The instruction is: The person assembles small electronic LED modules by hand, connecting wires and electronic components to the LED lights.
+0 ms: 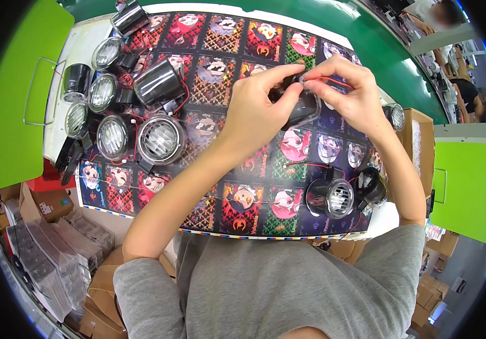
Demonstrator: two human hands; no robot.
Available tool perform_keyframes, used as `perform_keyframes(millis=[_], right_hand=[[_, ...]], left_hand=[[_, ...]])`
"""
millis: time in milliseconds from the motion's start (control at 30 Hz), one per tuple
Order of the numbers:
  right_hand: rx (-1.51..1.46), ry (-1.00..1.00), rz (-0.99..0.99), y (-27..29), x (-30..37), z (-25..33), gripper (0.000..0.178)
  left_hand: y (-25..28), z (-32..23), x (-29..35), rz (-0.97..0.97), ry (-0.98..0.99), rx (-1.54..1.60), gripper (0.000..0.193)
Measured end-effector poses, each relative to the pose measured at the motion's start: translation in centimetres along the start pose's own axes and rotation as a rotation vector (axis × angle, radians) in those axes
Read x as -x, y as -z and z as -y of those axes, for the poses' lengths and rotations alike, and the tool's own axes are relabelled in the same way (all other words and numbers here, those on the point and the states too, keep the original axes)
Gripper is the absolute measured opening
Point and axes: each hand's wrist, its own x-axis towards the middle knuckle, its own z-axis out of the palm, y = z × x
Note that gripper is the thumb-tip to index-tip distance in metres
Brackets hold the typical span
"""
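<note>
Over the far middle of the table, my left hand [257, 107] is closed round a black cylindrical lamp housing [305, 112] with a clear rim. Its body is partly hidden behind the fingers. My right hand [351, 93] pinches thumb and forefinger together at the housing's upper end, meeting the left fingertips. A red wire [339, 83] runs out by the right fingers; the small part in the pinch is too covered to name. Two similar lamps, one with a ribbed clear lens [340, 199] and a black one [370, 186], lie near my right forearm.
Several round black lamps with ribbed lenses [161, 139] and red wires crowd the table's left side. A printed sheet of cartoon cards [243, 198] covers the tabletop. An open cardboard box [428, 148] stands at the right edge. Another person [469, 99] is at the far right.
</note>
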Motion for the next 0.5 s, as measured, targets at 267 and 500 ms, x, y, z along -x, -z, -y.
perform_keyframes(millis=[267,500], right_hand=[[0.086,0.036,-0.045,-0.6,0.6,0.2,0.013],[0.216,0.091,-0.088,-1.0,0.6,1.4,0.014]], left_hand=[[-0.6,0.1,1.2,0.086,-0.041,-0.071,0.044],[-0.5,-0.1,0.9,0.047,-0.058,-0.079,0.029]])
